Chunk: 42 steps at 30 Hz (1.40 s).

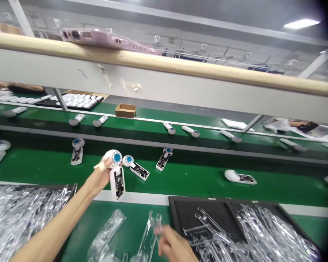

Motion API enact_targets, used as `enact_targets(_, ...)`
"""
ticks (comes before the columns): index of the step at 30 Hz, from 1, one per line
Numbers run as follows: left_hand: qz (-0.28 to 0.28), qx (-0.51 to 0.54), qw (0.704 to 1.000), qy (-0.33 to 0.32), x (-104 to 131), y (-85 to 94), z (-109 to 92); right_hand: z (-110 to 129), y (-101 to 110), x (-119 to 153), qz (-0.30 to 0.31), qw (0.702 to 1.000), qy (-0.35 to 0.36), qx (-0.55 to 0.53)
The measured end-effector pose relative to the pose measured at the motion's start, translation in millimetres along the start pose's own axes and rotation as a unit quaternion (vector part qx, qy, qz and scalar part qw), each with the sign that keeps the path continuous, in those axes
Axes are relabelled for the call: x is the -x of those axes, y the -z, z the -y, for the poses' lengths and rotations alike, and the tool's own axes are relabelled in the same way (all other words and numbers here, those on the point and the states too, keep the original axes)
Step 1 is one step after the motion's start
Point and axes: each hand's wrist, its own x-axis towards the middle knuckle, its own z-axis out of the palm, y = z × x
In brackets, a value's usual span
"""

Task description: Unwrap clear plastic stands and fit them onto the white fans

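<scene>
My left hand is closed on a white device with a round head, a blue centre and an open body showing a dark circuit board. It is held above the near edge of the green belt. Lower down, my right hand, blurred, has its fingers closed on a clear plastic piece. Beside it on the green surface lie another clear plastic part and a crumpled clear wrap. A similar white device rests on the belt just right of my left hand.
Black trays with clear plastic parts stand at the left and right. More white devices lie on the green belt and on a farther belt. Overhead runs a wooden rail with a pink phone. Other people's arms show at both far sides.
</scene>
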Motion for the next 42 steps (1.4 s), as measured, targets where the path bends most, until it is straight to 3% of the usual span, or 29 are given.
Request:
enact_targets(3, -0.008, 0.143, 0.988, 0.050, 23.3, -25.7, -1.3, 46.1, 17.2, -38.5, -0.025, 0.979, -0.072, -0.191)
enact_targets(5, -0.002, 0.191, 0.979, 0.067, 34.1, -36.7, 3.4, 66.8, 23.3, -56.6, -0.031, 0.968, -0.092, -0.231)
enact_targets(10, 0.018, 0.244, 0.967, 0.073, 50.6, -55.2, 12.6, 88.5, 12.2, -69.9, -0.124, 0.965, -0.154, -0.173)
enact_targets(14, 0.033, 0.244, 0.966, 0.078, 59.7, -65.1, 14.9, 97.9, -2.6, -72.1, -0.163, 0.974, -0.125, -0.101)
enact_targets(20, 0.026, 0.186, 0.978, 0.088, 66.0, -69.9, 16.6, 95.9, -20.6, -82.4, -0.240, 0.967, -0.084, 0.011)
enact_targets(23, -0.003, 0.203, 0.976, 0.075, 63.5, -69.6, 14.6, 90.8, -31.7, -81.4, -0.272, 0.959, -0.069, 0.029)
enact_targets(25, -0.017, 0.216, 0.974, 0.065, 62.0, -68.4, 13.4, 88.2, -36.6, -79.0, -0.262, 0.963, -0.065, 0.002)
enact_targets(28, 0.005, 0.188, 0.981, 0.047, 63.6, -64.8, 14.7, 84.9, -35.3, -76.7, -0.214, 0.973, -0.064, -0.063)
enact_targets(33, 0.021, 0.006, 0.993, 0.115, 69.8, -58.0, 26.3, 79.6, -19.7, -78.9, -0.194, 0.981, -0.021, 0.004)
enact_targets(36, -0.015, -0.052, 0.990, 0.129, 70.1, -60.5, 33.6, 76.0, -14.8, -85.9, -0.200, 0.976, -0.079, -0.034)
enact_targets(40, -0.054, -0.063, 0.992, 0.090, 71.7, -69.5, 42.2, 63.9, -18.7, -100.3, -0.275, 0.930, -0.226, -0.095)
enact_targets(42, -0.056, -0.083, 0.993, 0.063, 71.0, -71.0, 48.8, 54.4, -23.3, -106.2, -0.274, 0.927, -0.242, -0.085)
